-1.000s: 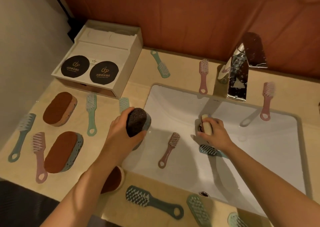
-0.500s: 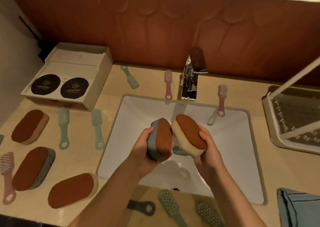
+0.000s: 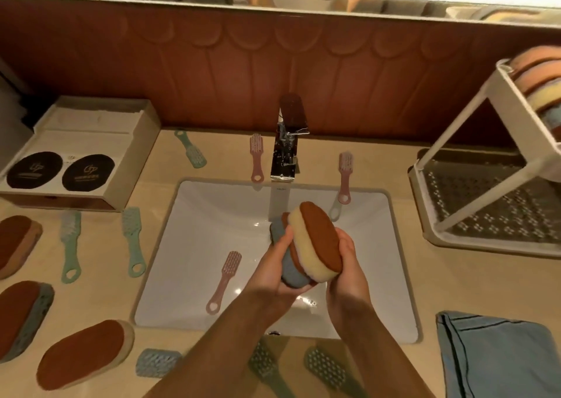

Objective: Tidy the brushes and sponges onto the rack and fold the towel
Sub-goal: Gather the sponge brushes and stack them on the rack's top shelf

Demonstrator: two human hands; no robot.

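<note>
While the left hand [image 3: 268, 280] grips a blue sponge [image 3: 290, 273] and the right hand [image 3: 349, 265] a cream sponge [image 3: 318, 236], the two touch above the sink [image 3: 212, 215], left of the rack [image 3: 491, 203].

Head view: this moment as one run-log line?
left hand: grips blue sponge | right hand: grips yellow sponge | sponges: together over sink | rack: right | towel: front right

Above the white sink [image 3: 212, 224], a cream sponge [image 3: 321, 236] and a grey-blue sponge [image 3: 291, 271] are both faced in rust brown. Inside the sink a pink brush [image 3: 226, 276] is seen; to the sink's right, a blue towel [image 3: 498, 358].
</note>
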